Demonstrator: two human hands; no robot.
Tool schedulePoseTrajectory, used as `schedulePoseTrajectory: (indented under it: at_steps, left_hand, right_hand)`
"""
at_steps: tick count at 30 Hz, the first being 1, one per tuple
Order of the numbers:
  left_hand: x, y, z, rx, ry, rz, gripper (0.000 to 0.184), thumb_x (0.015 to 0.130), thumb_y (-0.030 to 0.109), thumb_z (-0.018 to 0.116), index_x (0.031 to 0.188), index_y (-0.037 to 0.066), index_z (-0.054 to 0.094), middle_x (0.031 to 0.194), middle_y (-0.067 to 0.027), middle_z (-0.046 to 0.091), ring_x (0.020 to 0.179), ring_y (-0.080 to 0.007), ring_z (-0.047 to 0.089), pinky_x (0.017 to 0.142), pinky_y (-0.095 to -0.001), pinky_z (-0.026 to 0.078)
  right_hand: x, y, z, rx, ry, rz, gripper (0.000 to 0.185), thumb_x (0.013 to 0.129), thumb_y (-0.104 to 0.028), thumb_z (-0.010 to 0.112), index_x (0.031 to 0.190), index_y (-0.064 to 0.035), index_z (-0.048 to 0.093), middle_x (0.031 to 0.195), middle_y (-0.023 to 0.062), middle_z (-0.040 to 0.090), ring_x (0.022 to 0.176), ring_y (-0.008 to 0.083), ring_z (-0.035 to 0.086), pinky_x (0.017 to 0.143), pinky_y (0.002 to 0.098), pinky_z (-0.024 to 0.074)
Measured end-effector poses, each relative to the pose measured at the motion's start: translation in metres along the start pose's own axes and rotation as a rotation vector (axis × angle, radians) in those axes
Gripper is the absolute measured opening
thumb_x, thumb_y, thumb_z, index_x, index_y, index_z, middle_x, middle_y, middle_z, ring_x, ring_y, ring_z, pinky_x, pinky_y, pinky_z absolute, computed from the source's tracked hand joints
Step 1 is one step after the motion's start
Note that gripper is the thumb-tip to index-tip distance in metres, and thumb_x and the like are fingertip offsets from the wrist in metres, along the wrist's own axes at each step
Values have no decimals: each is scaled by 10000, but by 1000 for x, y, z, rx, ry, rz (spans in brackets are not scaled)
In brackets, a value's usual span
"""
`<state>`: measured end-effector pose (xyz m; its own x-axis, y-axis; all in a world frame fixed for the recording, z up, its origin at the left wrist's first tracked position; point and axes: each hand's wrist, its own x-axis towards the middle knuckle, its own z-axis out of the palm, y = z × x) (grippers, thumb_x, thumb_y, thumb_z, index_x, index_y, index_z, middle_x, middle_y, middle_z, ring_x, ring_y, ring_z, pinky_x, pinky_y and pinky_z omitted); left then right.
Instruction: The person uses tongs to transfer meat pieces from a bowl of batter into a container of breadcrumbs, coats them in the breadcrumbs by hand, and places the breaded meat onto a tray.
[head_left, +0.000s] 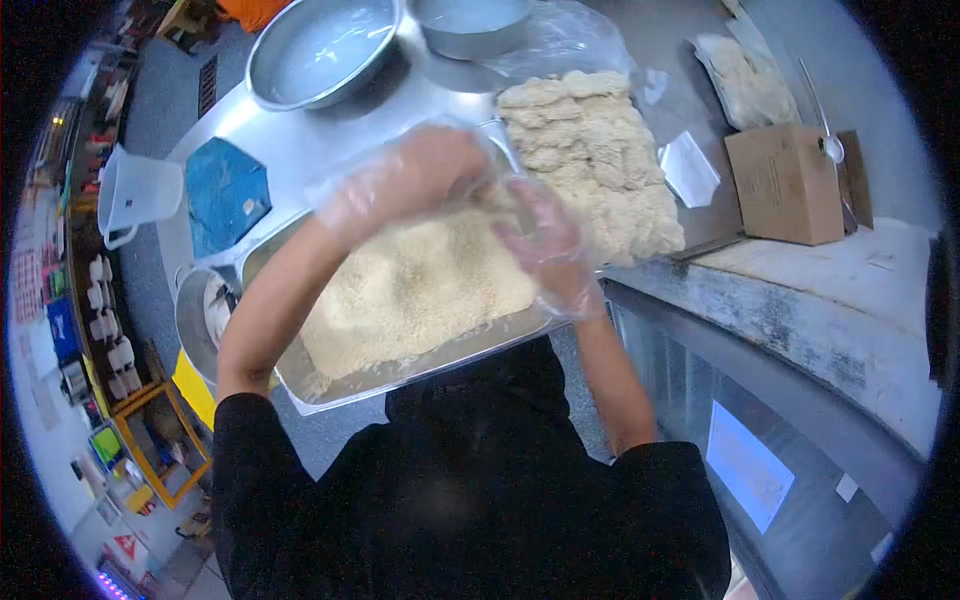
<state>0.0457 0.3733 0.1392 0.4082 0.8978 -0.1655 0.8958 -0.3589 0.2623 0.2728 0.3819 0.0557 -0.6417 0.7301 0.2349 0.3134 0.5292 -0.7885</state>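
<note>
Both gloved and blurred, the left hand (425,172) and right hand (555,248) hover over pale grains (420,288).
The grains lie in a metal tray (400,367) beside a dough-like pile (590,155); I can't tell whether the fingers are open or gripping.

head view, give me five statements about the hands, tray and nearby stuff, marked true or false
1. The left hand and right hand are in clear gloves. True.
2. The metal tray holds pale crumbly material. True.
3. The blue sheet lies inside the tray. False: it lies on the table, left of the tray.
4. The cardboard box stands left of the tray. False: it is on the right.
5. The lumpy pale slab lies between tray and box. True.
</note>
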Motion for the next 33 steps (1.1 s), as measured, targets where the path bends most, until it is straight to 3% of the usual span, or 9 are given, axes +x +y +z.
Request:
schedulePoseTrajectory:
  at_steps: [2, 3, 4, 9, 13, 16, 22, 30, 33]
  left_hand:
    - [65, -5, 3, -186, 28, 67, 220, 814, 289, 753, 983, 149, 758, 879, -155, 704, 791, -334, 690, 759, -440, 551]
    - [109, -2, 7, -157, -145, -28, 254, 809, 273, 749, 1032, 152, 754, 916, -155, 711, 826, -321, 692, 769, -427, 552]
    - [162, 4, 14, -123, -325, -118, 296, 804, 256, 744, 1082, 155, 749, 954, -156, 718, 860, -308, 695, 780, -413, 554]
    - [237, -7, 67, -206, -272, -49, 322, 751, 149, 694, 1068, 125, 743, 906, -156, 712, 819, -325, 673, 729, -442, 527]
    - [241, -16, 90, -179, -12, 35, 322, 794, 283, 747, 1062, 105, 722, 1015, -155, 715, 937, -345, 686, 836, -439, 533]
    - [221, -7, 99, -141, 275, -131, 327, 792, 320, 762, 1010, 82, 711, 966, -168, 707, 935, -369, 676, 830, -468, 530]
    - [220, 16, 119, -155, 218, -399, 339, 860, 328, 672, 972, 8, 696, 967, -252, 689, 966, -395, 672, 876, -482, 528]
    - [154, 37, 85, -359, 470, -404, 291, 893, 294, 707, 1030, 39, 735, 1017, -165, 732, 942, -279, 705, 819, -406, 569]
    - [81, 42, 84, -351, 587, -338, 230, 902, 268, 723, 1013, 70, 761, 933, -125, 752, 816, -216, 714, 731, -358, 571]
  right_hand:
    - [2, 33, -26, 80, 179, 121, 353, 851, -141, 784, 1142, 14, 656, 1064, 133, 683, 916, 249, 676, 793, 397, 546]
    - [2, 50, -35, 121, 265, 182, 300, 854, -166, 786, 1076, 9, 683, 923, 125, 719, 792, 242, 694, 700, 407, 552]
    - [3, 81, -47, 60, 280, 254, 280, 858, -182, 779, 1039, 8, 682, 870, 131, 708, 745, 258, 679, 676, 421, 536]
    - [18, 109, -71, -278, 159, 495, 280, 879, -286, 726, 904, -13, 666, 718, 194, 654, 655, 380, 644, 624, 462, 489]
    - [11, 118, -80, -390, 176, 378, 284, 891, -313, 689, 918, -30, 678, 800, 231, 660, 732, 433, 647, 648, 484, 503]
    - [11, 124, -82, -377, 116, 393, 263, 917, -303, 657, 925, -40, 672, 851, 215, 671, 808, 427, 654, 704, 505, 504]
    - [16, 137, -68, -298, 131, 416, 223, 903, -273, 682, 936, -53, 667, 881, 205, 673, 853, 421, 650, 745, 504, 510]
    - [7, 102, -97, -204, 98, 287, 89, 929, -114, 621, 947, -29, 637, 869, 185, 657, 821, 380, 651, 720, 478, 506]
    - [6, 51, -79, 320, 66, 306, 94, 926, -82, 606, 984, -45, 669, 881, 177, 682, 830, 341, 680, 746, 453, 532]
